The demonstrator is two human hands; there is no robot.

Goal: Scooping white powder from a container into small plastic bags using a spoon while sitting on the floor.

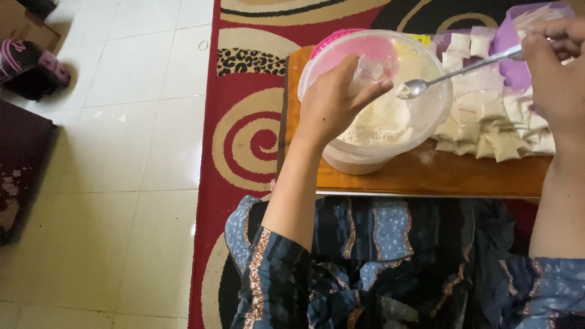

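Low wooden table (pixel 426 176), right hand (pixel 557 73) half cropped gripping spoon (pixel 451 74), left hand (pixel 332 103) pinching blurry bag (pixel 368 67)

Both forearms are bare — the sleeves (pixel 274 274) are pushed up. The garment is dark blue-black, striped with lighter blue bands and brown-gold patterned trim.
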